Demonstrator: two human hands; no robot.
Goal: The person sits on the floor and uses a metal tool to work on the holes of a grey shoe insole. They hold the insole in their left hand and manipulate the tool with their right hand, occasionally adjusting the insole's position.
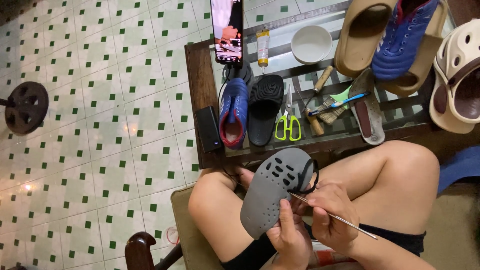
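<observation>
Fingers (287, 212) pinch grey clog (272, 192); white bowl (311, 44) apart.

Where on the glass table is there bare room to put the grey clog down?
Little room. The clearest bare glass lies between the glue tube and the white bowl. A smaller gap sits below the bowl, by the scissors. The right side is crowded with tan slides, blue shoe and insole.
</observation>
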